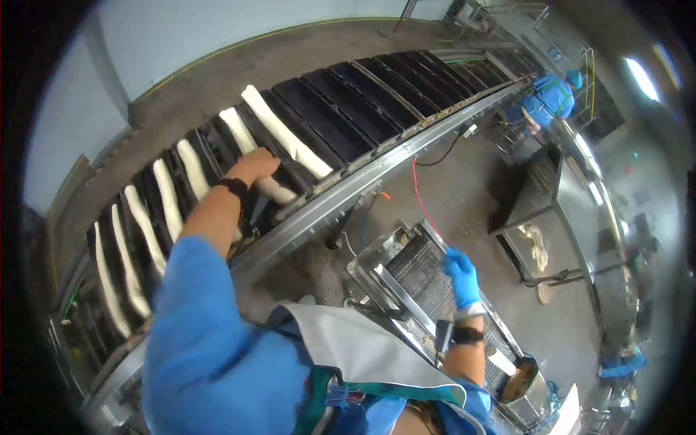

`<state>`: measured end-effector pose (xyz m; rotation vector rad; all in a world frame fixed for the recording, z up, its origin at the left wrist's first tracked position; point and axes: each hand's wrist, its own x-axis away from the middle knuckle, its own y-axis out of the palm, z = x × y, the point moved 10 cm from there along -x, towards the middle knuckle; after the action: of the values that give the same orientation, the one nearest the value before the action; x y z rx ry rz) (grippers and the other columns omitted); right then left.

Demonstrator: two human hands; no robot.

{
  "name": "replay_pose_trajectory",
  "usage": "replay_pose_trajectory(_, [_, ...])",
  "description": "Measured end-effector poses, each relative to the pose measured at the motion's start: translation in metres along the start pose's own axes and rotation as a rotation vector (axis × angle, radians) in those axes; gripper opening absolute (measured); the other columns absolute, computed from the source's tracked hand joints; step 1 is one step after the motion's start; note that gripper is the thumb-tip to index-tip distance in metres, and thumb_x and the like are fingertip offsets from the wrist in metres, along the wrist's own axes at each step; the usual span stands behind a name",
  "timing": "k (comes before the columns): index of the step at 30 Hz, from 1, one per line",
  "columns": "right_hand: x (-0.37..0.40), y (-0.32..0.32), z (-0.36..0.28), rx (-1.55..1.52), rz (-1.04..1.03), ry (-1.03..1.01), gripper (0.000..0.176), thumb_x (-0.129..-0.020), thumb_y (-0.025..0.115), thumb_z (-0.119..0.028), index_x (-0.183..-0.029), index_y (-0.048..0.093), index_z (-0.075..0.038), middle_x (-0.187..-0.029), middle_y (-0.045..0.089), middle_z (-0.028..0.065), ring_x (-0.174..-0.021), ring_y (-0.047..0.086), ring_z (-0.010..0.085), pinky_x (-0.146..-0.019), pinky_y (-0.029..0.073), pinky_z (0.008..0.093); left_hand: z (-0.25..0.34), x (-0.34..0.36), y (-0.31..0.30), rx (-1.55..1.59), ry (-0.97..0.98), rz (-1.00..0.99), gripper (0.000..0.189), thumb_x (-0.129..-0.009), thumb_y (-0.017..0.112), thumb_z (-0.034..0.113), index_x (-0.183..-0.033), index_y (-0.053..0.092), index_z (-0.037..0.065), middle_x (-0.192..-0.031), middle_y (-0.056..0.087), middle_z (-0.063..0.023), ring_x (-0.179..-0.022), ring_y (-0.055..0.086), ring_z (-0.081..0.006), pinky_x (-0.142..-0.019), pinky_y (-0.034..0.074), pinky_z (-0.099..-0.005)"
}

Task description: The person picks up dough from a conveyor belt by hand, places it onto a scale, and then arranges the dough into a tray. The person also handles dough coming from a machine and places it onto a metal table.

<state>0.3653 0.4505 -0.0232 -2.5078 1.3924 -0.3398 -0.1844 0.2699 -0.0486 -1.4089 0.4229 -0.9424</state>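
Observation:
My left hand (254,166), bare with a dark band at the wrist, lies over a long pale dough strip (236,130) in a black trough, its fingers bent around the strip's middle. The fingertips are partly hidden. To its right is another dough strip (284,135), running the full length of its trough. On the left several more strips lie side by side, among them one dough strip (167,194). My right hand (462,279), in a blue glove, is held low over a metal mesh belt (420,268). It is blurred, and nothing shows in it.
Black troughs (341,109) continue along the conveyor, bordered by a steel rail (406,149). A person in blue (551,100) stands at the far right end. A steel table (558,188) stands to the right, and a red hose (419,192) hangs down to the floor.

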Motion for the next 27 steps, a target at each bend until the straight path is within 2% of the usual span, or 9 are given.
replay_pose_trajectory(2, [0.041,-0.112,0.109,0.764,0.168,0.081,0.026,-0.078,0.056,0.001,-0.104,0.062,0.000,-0.098,0.065,0.0140,-0.085,0.061,0.0217,-0.077,0.048,0.0325,-0.007,0.007,0.017,-0.096,0.080,0.081,0.045,-0.080,0.053,0.030,-0.107,0.060,-0.005,-0.108,0.060,-0.0215,-0.101,0.057,-0.0385,-0.089,0.044,-0.0450])
replay_pose_trajectory(4, [0.087,-0.195,0.149,0.876,0.335,0.299,0.026,-0.079,0.057,-0.012,-0.102,0.061,0.000,-0.092,0.064,0.0160,-0.087,0.062,0.0257,-0.074,0.048,0.0347,-0.013,0.021,0.003,-0.112,-0.013,0.103,0.043,-0.080,0.054,0.027,-0.106,0.060,-0.006,-0.108,0.060,-0.0230,-0.102,0.057,-0.0390,-0.089,0.045,-0.0447])
replay_pose_trajectory(5, [0.118,-0.258,0.237,0.382,0.540,0.511,0.029,-0.082,0.054,-0.019,-0.102,0.061,-0.001,-0.098,0.064,0.0174,-0.093,0.062,0.0285,-0.078,0.049,0.0361,-0.011,0.035,-0.012,-0.120,-0.059,0.115,0.043,-0.079,0.054,0.025,-0.106,0.060,-0.007,-0.108,0.060,-0.0237,-0.102,0.057,-0.0392,-0.088,0.045,-0.0446])
replay_pose_trajectory(7, [0.145,-0.253,0.268,1.713,-0.241,0.325,0.030,-0.083,0.052,-0.023,-0.102,0.062,-0.002,-0.101,0.064,0.0188,-0.098,0.061,0.0318,-0.083,0.049,0.0386,-0.004,0.069,-0.036,0.071,-0.187,0.148,0.038,-0.078,0.054,0.021,-0.101,0.061,-0.007,-0.106,0.060,-0.0241,-0.103,0.055,-0.0411,-0.089,0.045,-0.0443])
replay_pose_trajectory(9, [0.185,-0.281,0.264,1.345,0.029,0.618,0.028,-0.079,0.055,-0.019,-0.102,0.065,-0.009,-0.099,0.064,0.0146,-0.094,0.061,0.0326,-0.082,0.049,0.0418,-0.021,0.063,-0.011,0.108,-0.174,0.113,0.037,-0.079,0.053,0.022,-0.100,0.061,-0.007,-0.105,0.060,-0.0243,-0.106,0.053,-0.0418,-0.088,0.045,-0.0452])
replay_pose_trajectory(10, [0.188,-0.263,0.234,1.213,0.016,0.615,0.030,-0.074,0.060,-0.022,-0.100,0.065,-0.009,-0.101,0.063,0.0150,-0.095,0.060,0.0337,-0.084,0.048,0.0416,-0.022,0.041,0.039,-0.288,0.089,-0.061,0.040,-0.082,0.047,0.024,-0.100,0.062,-0.008,-0.105,0.060,-0.0247,-0.111,0.048,-0.0417,-0.090,0.042,-0.0479])
replay_pose_trajectory(17, [0.190,-0.242,0.144,1.184,0.528,0.530,0.029,-0.068,0.070,-0.024,-0.086,0.064,-0.002,-0.086,0.065,0.0157,-0.083,0.063,0.0318,-0.070,0.050,0.0444,0.066,0.137,0.022,-0.001,0.123,-0.063,0.040,-0.088,0.037,0.023,-0.092,0.063,-0.007,-0.101,0.060,-0.0262,-0.104,0.050,-0.0407,-0.098,0.033,-0.0515])
replay_pose_trajectory(22, [0.129,-0.281,0.053,0.078,0.771,-0.160,0.034,-0.076,0.061,-0.008,-0.108,0.058,0.003,-0.087,0.060,0.0029,-0.070,0.053,0.0149,-0.061,0.046,0.0316,0.066,0.124,0.051,-0.310,0.298,-0.038,0.039,-0.091,0.035,0.021,-0.089,0.066,-0.003,-0.097,0.061,-0.0240,-0.100,0.051,-0.0408,-0.096,0.033,-0.0520])
replay_pose_trajectory(27, [0.093,-0.187,-0.208,-0.046,0.736,-0.309,0.028,-0.075,0.066,-0.017,-0.097,0.061,-0.001,-0.078,0.059,0.0036,-0.063,0.053,0.0100,-0.055,0.041,0.0222,0.064,0.106,0.062,-0.354,0.277,0.000,0.032,-0.090,0.040,0.021,-0.092,0.068,0.005,-0.092,0.063,-0.0211,-0.096,0.053,-0.0376,-0.094,0.035,-0.0500])
